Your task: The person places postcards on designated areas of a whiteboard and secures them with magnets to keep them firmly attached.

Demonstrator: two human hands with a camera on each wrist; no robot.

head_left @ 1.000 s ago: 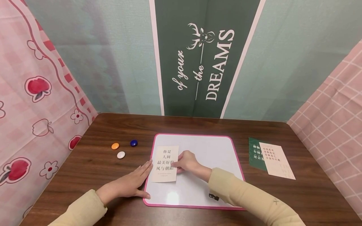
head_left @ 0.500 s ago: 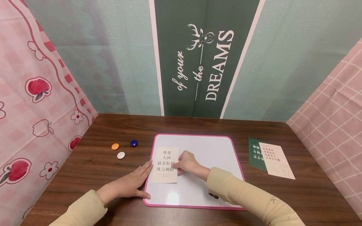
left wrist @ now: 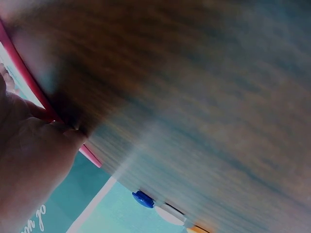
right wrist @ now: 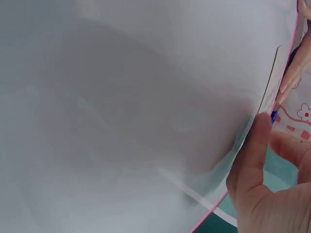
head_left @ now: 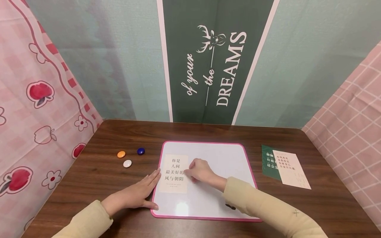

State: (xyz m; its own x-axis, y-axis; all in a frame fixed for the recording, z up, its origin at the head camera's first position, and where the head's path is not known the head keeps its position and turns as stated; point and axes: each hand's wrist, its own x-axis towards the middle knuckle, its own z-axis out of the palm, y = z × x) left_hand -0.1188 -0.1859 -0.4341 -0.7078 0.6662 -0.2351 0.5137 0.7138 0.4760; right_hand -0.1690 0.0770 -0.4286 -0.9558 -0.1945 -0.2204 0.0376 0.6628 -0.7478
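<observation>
A cream card point(head_left: 174, 182) with dark Chinese print lies flat on the left part of a pink-rimmed whiteboard point(head_left: 217, 155). My left hand point(head_left: 135, 193) rests across the board's left rim. Its fingers are stretched out, the fingertips by the card's left edge and the thumb on the board. At the card's right edge, my right hand point(head_left: 200, 171) has its fingertips touching or just beside the paper; exact contact is hard to tell. In the right wrist view, thumb and finger stand apart, and the card point(right wrist: 272, 80) is seen nearly edge-on.
Left of the board lie three round magnet-like buttons: orange point(head_left: 121, 154), blue point(head_left: 141, 151) and white point(head_left: 127, 163). On the right, a pink card point(head_left: 291, 170) overlaps a green card point(head_left: 270, 168). Printed cloth hangs behind the wooden table point(head_left: 202, 130).
The card's right edge has come down flat onto the board. My right hand has loosened from it and shifted slightly right. The left hand has stayed in place.
</observation>
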